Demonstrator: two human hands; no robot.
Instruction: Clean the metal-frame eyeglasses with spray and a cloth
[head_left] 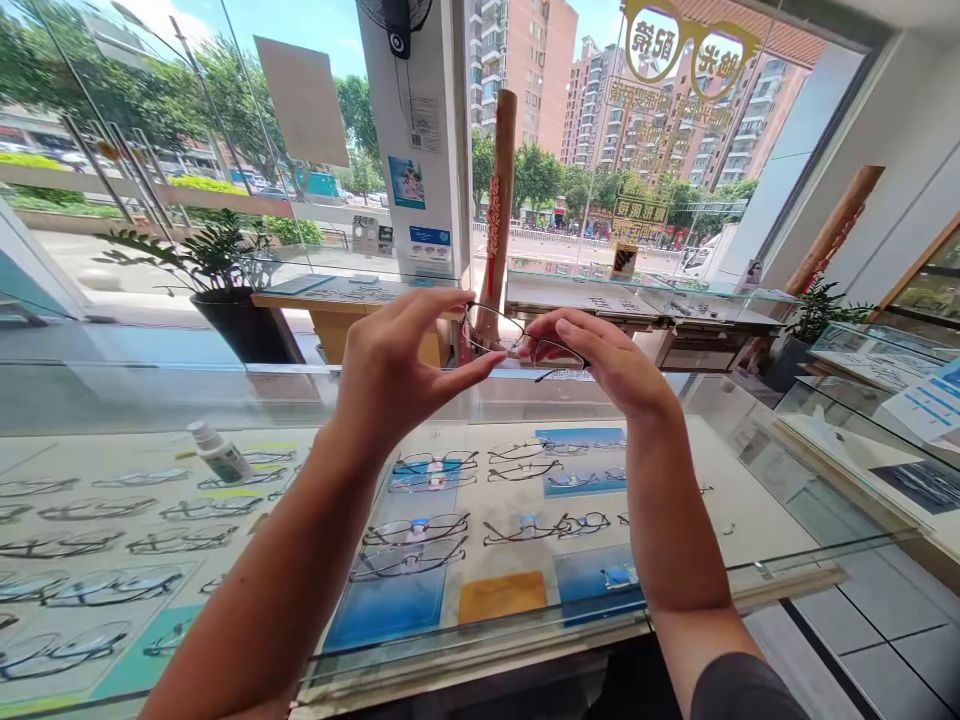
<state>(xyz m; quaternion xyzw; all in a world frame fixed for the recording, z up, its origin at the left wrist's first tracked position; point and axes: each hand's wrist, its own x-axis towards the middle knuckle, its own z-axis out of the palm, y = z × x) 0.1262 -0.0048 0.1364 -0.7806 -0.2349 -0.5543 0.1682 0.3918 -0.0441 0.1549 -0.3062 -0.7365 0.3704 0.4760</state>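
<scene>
A pair of eyeglasses [495, 328] with thin dark rims and clear lenses is held up in front of me, over the far edge of the glass counter. My left hand [397, 350] has thumb and forefinger on the left lens rim, one above and one below. Around the other lens and the bridge area, my right hand [600, 355] closes its fingers. One dark temple tip pokes out below the right hand. Part of the right lens is hidden behind those fingers.
Beneath my arms, the glass display counter [720, 440] shows rows of eyeglass frames [416, 528] inside. A small white spray bottle [219, 452] stands on the left. Potted plants [232, 290], a wooden post [501, 190] and further display cases [570, 290] line the window side.
</scene>
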